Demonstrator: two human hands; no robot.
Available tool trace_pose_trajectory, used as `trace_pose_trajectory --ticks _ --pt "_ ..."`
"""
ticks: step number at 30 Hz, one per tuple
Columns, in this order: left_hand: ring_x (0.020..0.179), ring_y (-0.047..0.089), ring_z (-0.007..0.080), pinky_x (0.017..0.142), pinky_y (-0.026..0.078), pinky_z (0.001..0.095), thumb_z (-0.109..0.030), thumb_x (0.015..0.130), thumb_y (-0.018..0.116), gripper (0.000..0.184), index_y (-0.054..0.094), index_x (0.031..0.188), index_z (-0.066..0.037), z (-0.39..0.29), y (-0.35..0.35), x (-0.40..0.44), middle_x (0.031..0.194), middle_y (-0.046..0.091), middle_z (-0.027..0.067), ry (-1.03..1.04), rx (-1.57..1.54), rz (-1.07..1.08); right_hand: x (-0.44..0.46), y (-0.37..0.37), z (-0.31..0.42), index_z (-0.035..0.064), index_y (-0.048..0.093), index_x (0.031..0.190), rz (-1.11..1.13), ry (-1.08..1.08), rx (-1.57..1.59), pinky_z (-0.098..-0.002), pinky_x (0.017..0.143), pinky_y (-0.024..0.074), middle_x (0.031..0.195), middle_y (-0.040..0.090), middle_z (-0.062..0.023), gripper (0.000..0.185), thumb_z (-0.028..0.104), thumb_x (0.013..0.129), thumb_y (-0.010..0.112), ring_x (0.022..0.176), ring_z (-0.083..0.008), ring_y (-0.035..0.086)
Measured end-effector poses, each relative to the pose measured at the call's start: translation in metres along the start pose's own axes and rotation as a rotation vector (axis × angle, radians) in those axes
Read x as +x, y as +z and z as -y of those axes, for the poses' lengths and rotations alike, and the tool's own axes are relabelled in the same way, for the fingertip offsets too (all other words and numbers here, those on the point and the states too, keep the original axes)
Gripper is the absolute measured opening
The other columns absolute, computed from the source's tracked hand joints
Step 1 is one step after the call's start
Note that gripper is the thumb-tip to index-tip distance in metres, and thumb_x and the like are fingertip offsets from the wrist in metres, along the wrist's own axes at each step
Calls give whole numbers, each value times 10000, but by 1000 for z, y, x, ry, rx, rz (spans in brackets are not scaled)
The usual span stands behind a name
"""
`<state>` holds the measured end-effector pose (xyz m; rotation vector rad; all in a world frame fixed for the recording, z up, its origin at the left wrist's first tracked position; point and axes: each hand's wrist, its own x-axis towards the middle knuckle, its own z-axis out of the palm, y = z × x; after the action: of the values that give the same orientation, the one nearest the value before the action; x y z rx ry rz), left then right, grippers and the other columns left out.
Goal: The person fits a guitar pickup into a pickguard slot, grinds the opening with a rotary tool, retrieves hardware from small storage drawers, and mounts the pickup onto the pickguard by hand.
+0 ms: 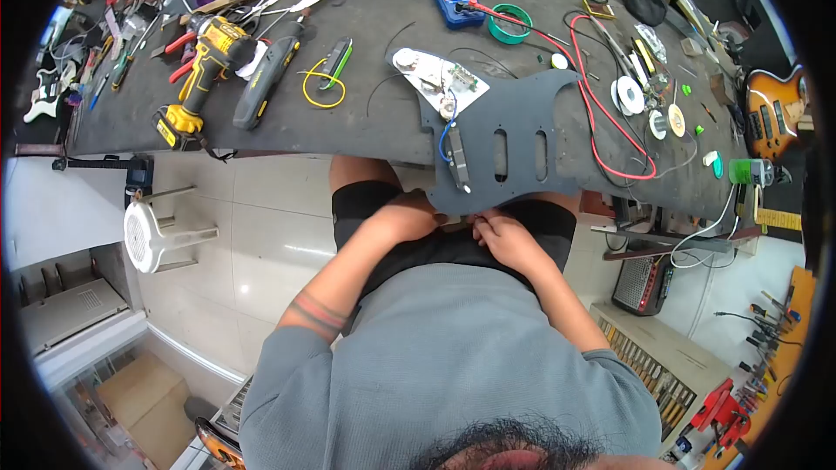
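In the head view, the dark pickguard (514, 109) lies at twelve o'clock from the person, its lower edge jutting past the near edge of the bench (374, 26). The work looks partly done: a pale plate (475, 91) with electronics sits at ten o'clock on it, and a dark pickup (457, 161) with a blue wire (443, 144) lies at about half past seven. Two slots, at five and six o'clock, are bare, so fitting and wiring seem unfinished. The left hand (411, 216), at seven o'clock from the pickguard, reaches to its lower edge, fingertips hidden; I cannot tell its grip. The right hand (503, 237), at six o'clock, has curled fingers just beside that edge; whether they pinch anything is too small to tell
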<state>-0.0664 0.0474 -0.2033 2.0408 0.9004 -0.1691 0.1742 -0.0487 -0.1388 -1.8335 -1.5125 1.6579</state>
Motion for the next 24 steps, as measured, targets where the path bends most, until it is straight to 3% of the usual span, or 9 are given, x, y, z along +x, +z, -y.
trace_pose_trajectory --ticks 2,4,6,8,9,11,18,21,24 --pt "1105 731 424 975 572 454 -347 1057 661 380 751 1243 -28 -25 -61 -59 1172 773 232 -37 -26 177 -14 -4 -13 -1 710 1176 -82 -172 30 -397 1005 538 1188 696 -183 197 131 1096 588 1146 -302 674" --pt "1097 747 323 965 579 407 -363 1095 655 383 739 1276 -36 -49 -117 -115 1167 784 162 72 -165 144 -33 -11 -11 0 726 1114 -194 -357 -148 -417 987 541 1114 712 -165 164 96 1070 601 1133 -324 671" --pt "1076 709 254 959 563 380 -266 1074 690 317 714 1268 -17 -73 -164 -158 1163 738 114 111 -340 -42 -49 -18 -7 5 738 1086 -271 -471 -266 -422 968 544 1085 709 -147 142 79 1049 623 1110 -333 672" --pt "1061 688 180 961 555 348 -170 1056 708 258 695 1248 2 -94 -199 -180 1146 717 83 231 -277 -401 -66 -25 -5 15 746 1091 -326 -500 -322 -413 949 548 1101 685 -130 127 80 1032 654 1077 -327 675" --pt "1057 675 153 964 548 339 -157 1045 714 258 688 1244 5 -100 -212 -182 1140 708 65 177 -403 -504 -77 -30 3 21 749 1099 -282 -458 -308 -411 944 549 1106 676 -127 125 79 1030 662 1070 -324 676" --pt "1039 634 110 898 492 275 -186 1037 705 246 688 1236 -44 -102 -244 -169 1108 692 6 188 -189 -663 -100 -42 21 33 754 1117 -205 -363 -277 -407 935 550 1116 658 -121 125 77 1026 680 1056 -318 678" --pt "1096 708 220 995 559 387 -165 994 774 375 673 1317 -3 -54 -321 -68 1175 749 113 -105 267 -545 -153 -81 30 22 711 1232 -304 -449 4 -329 885 522 1030 622 -47 220 38 1013 722 961 -171 626" --pt "1106 722 249 989 562 391 -173 989 778 396 675 1335 -8 -59 -324 -56 1218 751 134 -258 285 -341 -169 -98 22 24 714 1216 -398 -444 225 -290 893 516 1089 658 -8 200 55 1019 735 990 -108 617" --pt "1005 715 233 908 575 388 -124 940 824 410 682 1307 -8 -43 -329 -45 1119 746 119 -242 299 -353 -171 -115 17 20 688 1241 -568 -417 367 -269 863 515 1068 662 14 211 56 1036 720 951 -73 604"
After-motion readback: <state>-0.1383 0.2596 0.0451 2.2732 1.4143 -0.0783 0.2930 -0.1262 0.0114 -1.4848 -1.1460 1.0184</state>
